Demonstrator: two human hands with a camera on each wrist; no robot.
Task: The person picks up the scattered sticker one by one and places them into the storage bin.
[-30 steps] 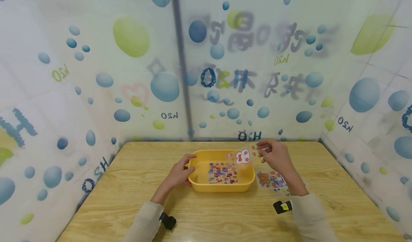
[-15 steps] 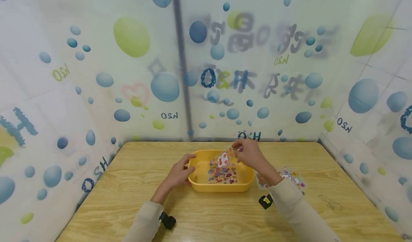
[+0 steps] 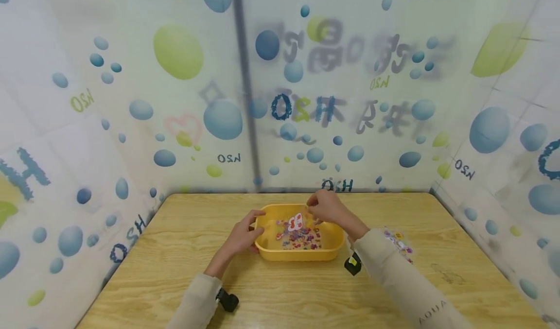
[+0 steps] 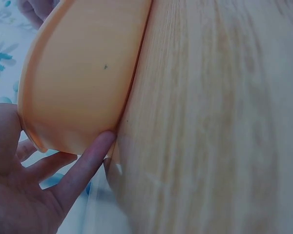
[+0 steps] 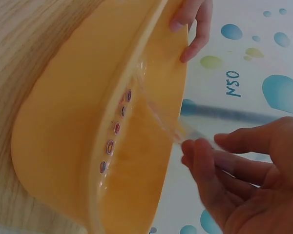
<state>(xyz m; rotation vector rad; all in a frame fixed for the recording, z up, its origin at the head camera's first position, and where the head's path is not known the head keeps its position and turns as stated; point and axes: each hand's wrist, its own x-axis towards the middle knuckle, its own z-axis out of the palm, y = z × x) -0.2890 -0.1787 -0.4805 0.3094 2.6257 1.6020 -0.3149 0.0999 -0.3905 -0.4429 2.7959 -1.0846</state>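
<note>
A yellow plastic basin stands on the table. My left hand grips its left end, the thumb over the rim; in the left wrist view the fingers of this left hand lie along the outer wall. My right hand is above the basin's far right side, pinching the edge of a clear sticker sheet with a white and red cartoon figure. In the right wrist view the sheet slants down into the basin. Beneath it, another clear sheet with several small colourful stickers lies on the basin floor.
More colourful sticker sheets lie on the wooden table right of the basin, partly hidden by my right sleeve. A curtain printed with blue and green drops hangs behind the table.
My right hand has moved left with the sticker sheet, from the basin's right side to over it, and the sheet is now lower inside. My left hand has stayed on the basin.
</note>
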